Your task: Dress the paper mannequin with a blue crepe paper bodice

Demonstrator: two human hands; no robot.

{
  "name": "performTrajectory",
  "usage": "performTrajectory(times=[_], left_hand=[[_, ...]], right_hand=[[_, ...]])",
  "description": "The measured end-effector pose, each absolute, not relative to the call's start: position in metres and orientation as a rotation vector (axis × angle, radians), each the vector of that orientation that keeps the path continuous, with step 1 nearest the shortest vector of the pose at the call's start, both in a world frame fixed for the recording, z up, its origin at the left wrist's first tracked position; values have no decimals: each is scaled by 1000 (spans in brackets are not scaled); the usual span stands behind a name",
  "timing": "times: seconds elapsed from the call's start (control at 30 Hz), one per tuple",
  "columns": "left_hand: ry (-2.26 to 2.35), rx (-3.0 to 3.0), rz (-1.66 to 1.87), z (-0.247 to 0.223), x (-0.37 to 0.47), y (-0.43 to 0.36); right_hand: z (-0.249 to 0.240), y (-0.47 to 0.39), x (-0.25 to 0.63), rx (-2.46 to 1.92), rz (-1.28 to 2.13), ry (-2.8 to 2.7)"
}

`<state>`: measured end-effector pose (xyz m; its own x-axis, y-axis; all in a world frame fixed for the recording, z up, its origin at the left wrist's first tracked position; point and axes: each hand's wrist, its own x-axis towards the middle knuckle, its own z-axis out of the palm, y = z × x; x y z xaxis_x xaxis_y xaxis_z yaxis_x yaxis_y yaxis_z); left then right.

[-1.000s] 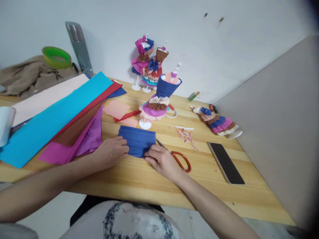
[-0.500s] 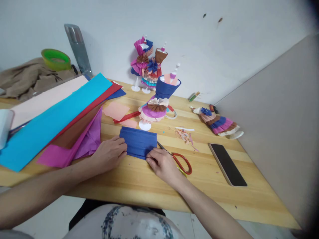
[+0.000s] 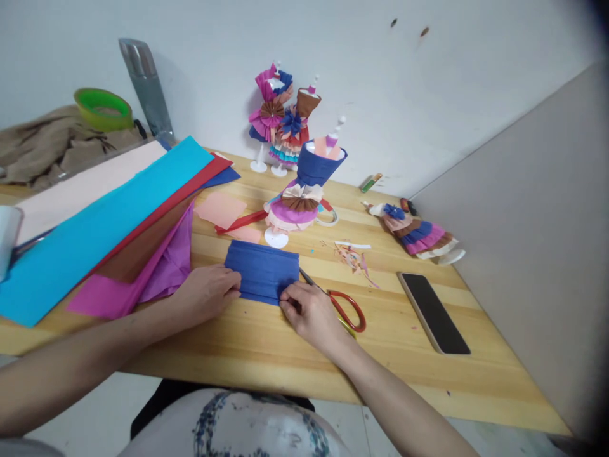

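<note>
A blue crepe paper piece (image 3: 261, 270) with creases running along it lies flat on the wooden table. My left hand (image 3: 212, 291) grips its near left corner, fingers closed. At the near right corner, my right hand (image 3: 307, 308) pinches the near edge between thumb and fingers. Scissors with red handles (image 3: 354, 311) lie beside and partly beneath my right hand, the blade pointing toward the paper. Just beyond the paper stands a small dress form (image 3: 316, 165) in a blue top and a purple and pale pink skirt with a fan-shaped bow.
Coloured paper sheets (image 3: 114, 216) are piled at the left. Two more dressed forms (image 3: 271, 127) stand by the wall; another dressed form (image 3: 419, 238) lies at the right. A phone (image 3: 434, 313), paper scraps (image 3: 352, 257), green tape roll (image 3: 103, 109) and bottle (image 3: 147, 86) are around.
My left hand has slid slightly down along the paper's left side, uncovering more of its left edge. My right hand stays at the near right corner. The view has shifted a little.
</note>
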<state>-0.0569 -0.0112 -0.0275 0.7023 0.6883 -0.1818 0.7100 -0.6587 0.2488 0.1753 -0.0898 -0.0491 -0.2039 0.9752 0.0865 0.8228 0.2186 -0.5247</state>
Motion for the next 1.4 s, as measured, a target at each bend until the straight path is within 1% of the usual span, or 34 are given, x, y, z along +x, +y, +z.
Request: performTrajectory(times=[0.17, 0.37, 0.67, 1.0, 1.27, 1.4], left_hand=[[1028, 2695, 1, -28, -59, -10], [1071, 2626, -6, -31, -58, -8], [972, 2696, -1, -29, -62, -6], [997, 2707, 93, -33, -60, -9], [989, 2820, 48, -33, -59, -11], [950, 2783, 106, -39, -63, -6]], right_hand=[[-49, -90, 175, -1657, 512, -2093], [-51, -90, 178, -1662, 506, -2057], [-54, -91, 180, -1609, 551, -1987], [-54, -94, 179, -1490, 331, -2136], [-51, -95, 179, -1527, 292, -2179], [-55, -93, 182, -1540, 268, -2188]])
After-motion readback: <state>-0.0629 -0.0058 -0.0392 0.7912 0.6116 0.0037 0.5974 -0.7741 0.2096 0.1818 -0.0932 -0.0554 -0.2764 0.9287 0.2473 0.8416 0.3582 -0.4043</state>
